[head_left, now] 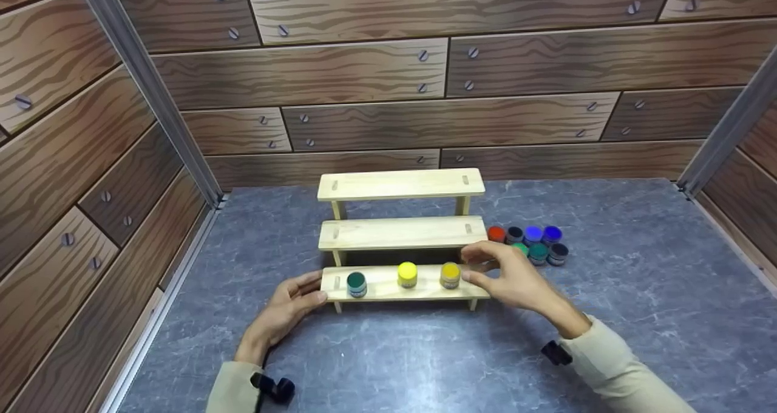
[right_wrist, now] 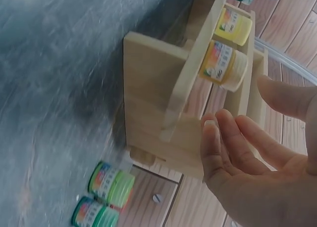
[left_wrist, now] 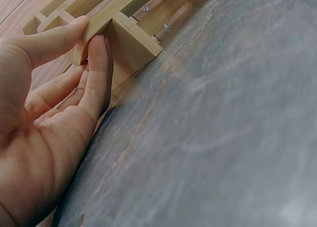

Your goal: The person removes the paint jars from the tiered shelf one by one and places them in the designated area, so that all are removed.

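A three-step wooden display stand (head_left: 381, 286) stands on the grey surface. Its lowest step carries a dark green paint jar (head_left: 357, 284), a bright yellow paint jar (head_left: 407, 275) and a dark yellow paint jar (head_left: 450, 276). My left hand (head_left: 288, 310) pinches the left end of that step, thumb above and a finger beneath, as the left wrist view shows. At the other end, my right hand (head_left: 519, 282) hovers beside the dark yellow jar (right_wrist: 224, 65). Its thumb and fingers are apart and hold nothing.
Right of the stand several more paint jars cluster, among them a red one (head_left: 496, 234), a blue one (head_left: 552, 234), a teal one (head_left: 538, 254) and a black one (head_left: 558, 254). Wood-patterned walls (head_left: 364, 73) enclose the back and sides.
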{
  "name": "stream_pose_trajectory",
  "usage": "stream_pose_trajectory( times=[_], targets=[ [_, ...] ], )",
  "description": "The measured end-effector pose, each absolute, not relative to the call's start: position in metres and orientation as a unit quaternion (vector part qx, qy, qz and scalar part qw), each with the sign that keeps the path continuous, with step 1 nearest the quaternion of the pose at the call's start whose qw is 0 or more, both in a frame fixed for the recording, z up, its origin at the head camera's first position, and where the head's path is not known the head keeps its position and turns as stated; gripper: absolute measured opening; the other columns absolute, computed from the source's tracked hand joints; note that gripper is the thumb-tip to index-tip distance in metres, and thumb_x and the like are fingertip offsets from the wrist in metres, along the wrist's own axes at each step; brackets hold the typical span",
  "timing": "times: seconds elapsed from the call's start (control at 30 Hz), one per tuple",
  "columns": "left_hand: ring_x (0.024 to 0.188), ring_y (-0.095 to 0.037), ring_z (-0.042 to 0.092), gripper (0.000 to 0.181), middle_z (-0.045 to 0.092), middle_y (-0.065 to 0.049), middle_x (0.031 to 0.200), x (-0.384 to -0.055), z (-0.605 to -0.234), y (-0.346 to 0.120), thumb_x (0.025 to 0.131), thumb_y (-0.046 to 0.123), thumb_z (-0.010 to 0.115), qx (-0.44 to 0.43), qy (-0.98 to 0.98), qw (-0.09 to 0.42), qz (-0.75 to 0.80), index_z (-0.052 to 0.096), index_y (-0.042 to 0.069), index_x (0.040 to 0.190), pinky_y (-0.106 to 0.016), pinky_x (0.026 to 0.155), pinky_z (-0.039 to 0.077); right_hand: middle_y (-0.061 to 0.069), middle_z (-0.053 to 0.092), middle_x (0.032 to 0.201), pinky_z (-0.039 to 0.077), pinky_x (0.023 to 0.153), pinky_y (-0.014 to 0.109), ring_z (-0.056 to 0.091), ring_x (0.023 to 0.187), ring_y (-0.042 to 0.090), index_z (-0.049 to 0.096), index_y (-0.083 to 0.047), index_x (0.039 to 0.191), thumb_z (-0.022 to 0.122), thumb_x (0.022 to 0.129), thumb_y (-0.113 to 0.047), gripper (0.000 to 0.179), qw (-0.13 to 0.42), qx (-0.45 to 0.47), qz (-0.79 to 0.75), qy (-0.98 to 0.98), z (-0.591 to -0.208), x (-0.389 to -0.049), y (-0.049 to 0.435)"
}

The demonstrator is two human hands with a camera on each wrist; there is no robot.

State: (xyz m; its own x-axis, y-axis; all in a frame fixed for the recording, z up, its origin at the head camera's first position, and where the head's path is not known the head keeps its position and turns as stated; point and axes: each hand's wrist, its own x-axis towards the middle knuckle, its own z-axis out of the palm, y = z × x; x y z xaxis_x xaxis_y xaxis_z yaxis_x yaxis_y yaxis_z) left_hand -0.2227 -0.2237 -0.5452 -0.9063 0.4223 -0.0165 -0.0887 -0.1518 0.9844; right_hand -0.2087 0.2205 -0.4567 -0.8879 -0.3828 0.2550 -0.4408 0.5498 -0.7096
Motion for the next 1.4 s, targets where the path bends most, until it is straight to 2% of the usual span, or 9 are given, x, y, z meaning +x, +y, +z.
stream_pose_trajectory(
  times=[0.27, 0.47, 0.77, 1.1, 1.4],
  targets=[
    [0.125, -0.018, 0.066, 0.075, 0.047, -0.037, 0.155, -0.222, -0.544, -0.223, 0.100, 0.002, 0.068, 0.124, 0.630, 0.171, 0.747, 0.026, -0.021, 0.158, -0.030, 0.109, 0.056, 0.015, 0.077, 0.117, 0.064, 0.093, 0.049, 0.074, 0.104, 0.030, 0.070, 0.002, 0.129, 0.082, 0.095, -0.018, 0.041, 0.010, 0.243, 0.415, -0.876, -0.464, -0.210, 0.208],
    [0.125, -0.018, 0.066, 0.074, 0.048, -0.036, 0.155, -0.222, -0.545, -0.223, 0.101, 0.001, 0.068, 0.126, 0.630, 0.170, 0.747, 0.026, -0.021, 0.158, -0.030, 0.109, 0.057, 0.013, 0.077, 0.113, 0.065, 0.091, 0.047, 0.074, 0.099, 0.027, 0.070, 0.004, 0.129, 0.083, 0.093, -0.013, 0.042, -0.001, 0.235, 0.426, -0.874, -0.468, -0.211, 0.202],
    [0.126, -0.016, 0.065, 0.073, 0.048, -0.035, 0.155, -0.222, -0.545, -0.223, 0.101, 0.001, 0.067, 0.125, 0.633, 0.169, 0.745, 0.027, -0.021, 0.158, -0.029, 0.108, 0.056, 0.011, 0.078, 0.113, 0.065, 0.088, 0.034, 0.074, 0.096, 0.020, 0.073, -0.001, 0.125, 0.083, 0.093, -0.011, 0.036, -0.002, 0.237, 0.411, -0.880, -0.468, -0.211, 0.202],
    [0.126, -0.018, 0.066, 0.072, 0.051, -0.033, 0.154, -0.223, -0.545, -0.223, 0.101, 0.001, 0.067, 0.127, 0.629, 0.173, 0.747, 0.028, -0.020, 0.158, -0.030, 0.109, 0.056, 0.008, 0.078, 0.112, 0.065, 0.088, 0.043, 0.073, 0.099, 0.023, 0.075, -0.004, 0.121, 0.084, 0.093, -0.014, 0.032, 0.012, 0.239, 0.405, -0.882, -0.464, -0.207, 0.213],
    [0.126, -0.018, 0.065, 0.075, 0.050, -0.032, 0.154, -0.222, -0.543, -0.223, 0.101, 0.000, 0.068, 0.121, 0.631, 0.177, 0.746, 0.025, -0.020, 0.159, -0.028, 0.111, 0.055, 0.008, 0.077, 0.112, 0.066, 0.088, 0.046, 0.074, 0.102, 0.028, 0.075, -0.004, 0.119, 0.085, 0.092, -0.016, 0.030, 0.045, 0.232, 0.408, -0.882, -0.463, -0.201, 0.234]
  ],
)
